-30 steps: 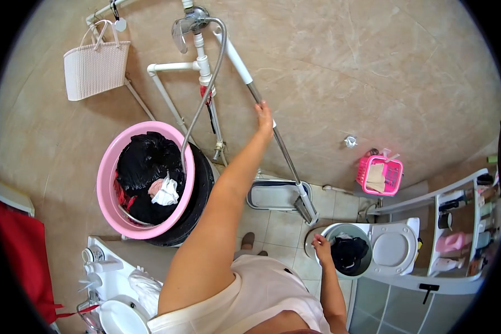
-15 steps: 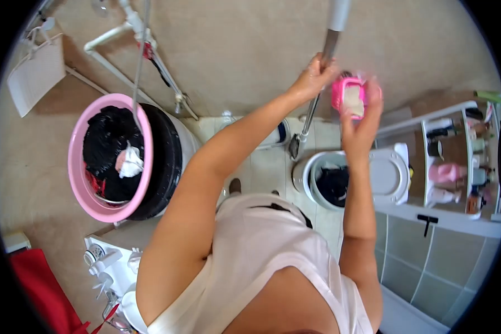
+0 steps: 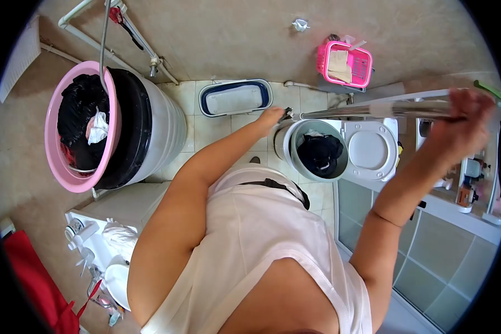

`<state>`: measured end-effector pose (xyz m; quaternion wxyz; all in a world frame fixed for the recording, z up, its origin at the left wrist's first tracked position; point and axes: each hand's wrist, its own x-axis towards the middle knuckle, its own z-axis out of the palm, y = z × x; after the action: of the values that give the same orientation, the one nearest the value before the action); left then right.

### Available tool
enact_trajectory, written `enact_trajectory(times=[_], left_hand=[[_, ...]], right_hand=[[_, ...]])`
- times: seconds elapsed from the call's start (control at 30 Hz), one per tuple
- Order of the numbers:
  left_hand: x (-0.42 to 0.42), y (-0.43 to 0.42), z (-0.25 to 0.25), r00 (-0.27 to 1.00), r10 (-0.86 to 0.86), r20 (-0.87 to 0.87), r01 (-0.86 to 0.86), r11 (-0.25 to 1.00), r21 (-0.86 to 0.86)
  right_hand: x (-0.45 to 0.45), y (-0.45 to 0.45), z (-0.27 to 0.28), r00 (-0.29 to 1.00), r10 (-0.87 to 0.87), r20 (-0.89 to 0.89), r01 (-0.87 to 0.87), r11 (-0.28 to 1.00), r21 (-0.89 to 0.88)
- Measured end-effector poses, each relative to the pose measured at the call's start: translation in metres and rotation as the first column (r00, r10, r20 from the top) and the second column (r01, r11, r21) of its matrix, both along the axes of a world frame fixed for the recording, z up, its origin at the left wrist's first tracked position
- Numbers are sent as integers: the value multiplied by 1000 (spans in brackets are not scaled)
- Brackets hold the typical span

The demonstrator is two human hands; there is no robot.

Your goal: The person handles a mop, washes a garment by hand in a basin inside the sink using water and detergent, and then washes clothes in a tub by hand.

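Observation:
A metal mop pole (image 3: 356,111) lies nearly level across the view, above the toilet and a grey bucket of dark clothes. My right hand (image 3: 468,119), blurred by motion, is closed around its right part. At the other end sits a small dark fitting (image 3: 286,115), with my left hand (image 3: 270,121) closed at it; the fingers are partly hidden. The pink basket (image 3: 362,68) hangs on the wall above the pole, holding a beige cloth (image 3: 338,65). Neither hand touches it.
Left stands a pink basin (image 3: 51,133) of dark laundry on a black-lidded barrel (image 3: 164,128). A blue-rimmed rectangular bucket (image 3: 235,82) rests on the tiles by the wall. Right are the grey bucket (image 3: 344,158), toilet (image 3: 373,147) and a shelf (image 3: 456,183). Lower left is a sink (image 3: 117,281).
My right hand has left the pink basket and moved right onto the pole. The pole has swung from upright to nearly level. My left hand has moved down and left to its fitting end.

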<state>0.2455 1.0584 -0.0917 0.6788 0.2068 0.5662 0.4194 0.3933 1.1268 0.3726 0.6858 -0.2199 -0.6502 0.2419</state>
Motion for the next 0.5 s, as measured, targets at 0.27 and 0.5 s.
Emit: enact_trajectory(times=[0.27,0.5], left_hand=[[35,-20,-34,862,139,488,60,927,-369],[38,15,-7,196,766,612,-509,613,-605]], right_hand=[[-3,-22,143,959,-32,-280,22,999,-41],[66,-10,176,908,215,-359,-313,919,-240]])
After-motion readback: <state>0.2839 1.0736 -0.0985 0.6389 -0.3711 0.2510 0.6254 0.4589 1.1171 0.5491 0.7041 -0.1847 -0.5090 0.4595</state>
